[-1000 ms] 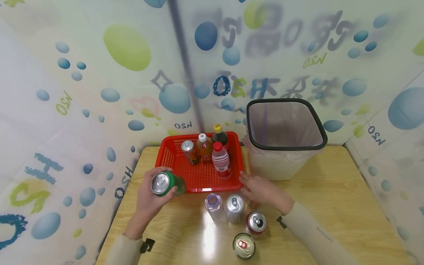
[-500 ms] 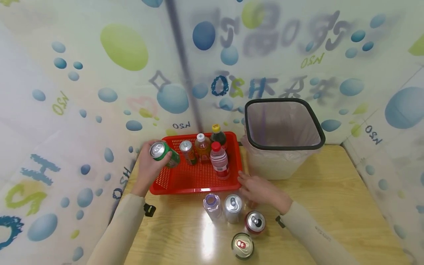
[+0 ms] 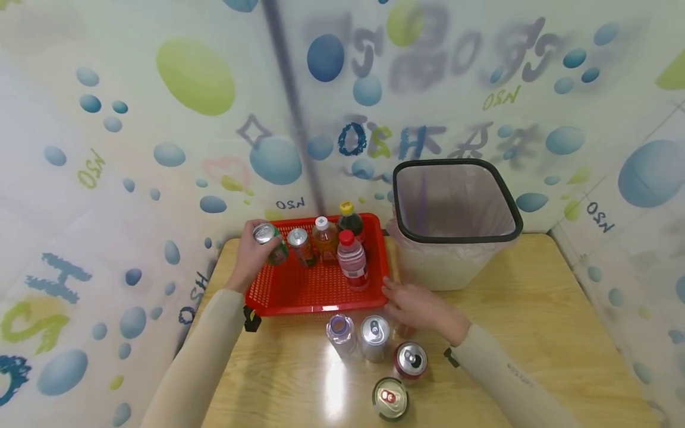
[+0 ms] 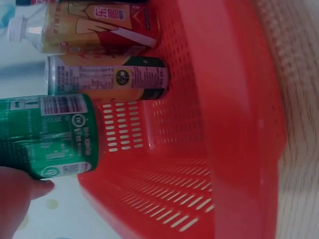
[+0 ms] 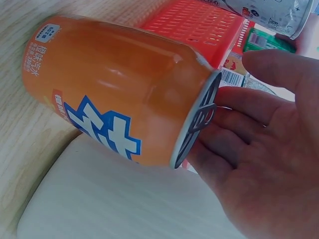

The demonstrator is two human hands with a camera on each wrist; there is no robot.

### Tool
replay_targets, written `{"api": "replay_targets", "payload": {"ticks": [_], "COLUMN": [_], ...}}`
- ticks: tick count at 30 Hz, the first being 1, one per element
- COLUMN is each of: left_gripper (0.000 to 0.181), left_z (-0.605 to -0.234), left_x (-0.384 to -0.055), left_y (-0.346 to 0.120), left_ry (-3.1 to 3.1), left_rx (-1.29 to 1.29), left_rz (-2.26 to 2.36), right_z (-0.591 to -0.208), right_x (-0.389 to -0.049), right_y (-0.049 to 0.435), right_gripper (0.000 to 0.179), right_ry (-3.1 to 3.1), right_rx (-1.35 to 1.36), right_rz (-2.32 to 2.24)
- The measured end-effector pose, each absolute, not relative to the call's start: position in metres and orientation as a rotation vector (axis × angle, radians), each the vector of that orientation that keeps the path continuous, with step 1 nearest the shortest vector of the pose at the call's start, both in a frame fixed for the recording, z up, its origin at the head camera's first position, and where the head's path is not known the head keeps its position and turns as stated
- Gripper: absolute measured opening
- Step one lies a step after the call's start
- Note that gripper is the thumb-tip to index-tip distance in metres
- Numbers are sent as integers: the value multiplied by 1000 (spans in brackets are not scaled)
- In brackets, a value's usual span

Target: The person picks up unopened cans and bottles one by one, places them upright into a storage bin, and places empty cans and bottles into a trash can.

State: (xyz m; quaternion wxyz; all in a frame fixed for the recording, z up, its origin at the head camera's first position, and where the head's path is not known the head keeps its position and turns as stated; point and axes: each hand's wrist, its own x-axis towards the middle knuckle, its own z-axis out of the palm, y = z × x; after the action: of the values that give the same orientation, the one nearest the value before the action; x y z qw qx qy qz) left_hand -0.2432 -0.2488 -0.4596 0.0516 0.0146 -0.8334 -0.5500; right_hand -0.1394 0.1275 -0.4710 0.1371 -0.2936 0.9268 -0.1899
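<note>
My left hand (image 3: 250, 254) grips a green drink can (image 3: 279, 254) over the back left part of the red basket (image 3: 305, 292). In the left wrist view the can (image 4: 47, 134) hangs inside the basket wall, beside a slim can (image 4: 112, 75). My right hand (image 3: 421, 309) is at the basket's front right corner, fingers loosely extended; whether they touch the rim I cannot tell. An orange soda can (image 5: 119, 89) stands by that palm in the right wrist view, mostly hidden under the hand from above.
Inside the basket stand a yellow-capped bottle (image 3: 350, 221), a white-capped bottle (image 3: 324, 238) and a red-capped bottle (image 3: 352, 261). In front are a capless clear bottle (image 3: 341, 334), a silver can (image 3: 374, 337), a dark red can (image 3: 410, 360) and a gold-topped can (image 3: 390, 398). A lined bin (image 3: 444, 267) stands right.
My left hand has carried the green can from the basket's front left, up and back, then rightward and lower inside the rim. The right hand has stayed in place.
</note>
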Motion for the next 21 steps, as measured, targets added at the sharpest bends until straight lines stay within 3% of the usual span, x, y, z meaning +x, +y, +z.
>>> {"api": "replay_targets", "payload": {"ticks": [15,21], "left_gripper": [56,54], "left_z": [-479,-486], "left_x": [-263,-269], "left_y": [-250,-244], "left_ry": [-2520,-2560], "left_rx": [302,275], "left_rz": [-1772,-1815], "right_z": [-469,-469], "right_x": [-139,-139], "right_y": [124,125], "right_gripper": [47,47], "right_ry": [2690,2689], "right_rx": [-865,-848], "right_rz": [-539,-542]}}
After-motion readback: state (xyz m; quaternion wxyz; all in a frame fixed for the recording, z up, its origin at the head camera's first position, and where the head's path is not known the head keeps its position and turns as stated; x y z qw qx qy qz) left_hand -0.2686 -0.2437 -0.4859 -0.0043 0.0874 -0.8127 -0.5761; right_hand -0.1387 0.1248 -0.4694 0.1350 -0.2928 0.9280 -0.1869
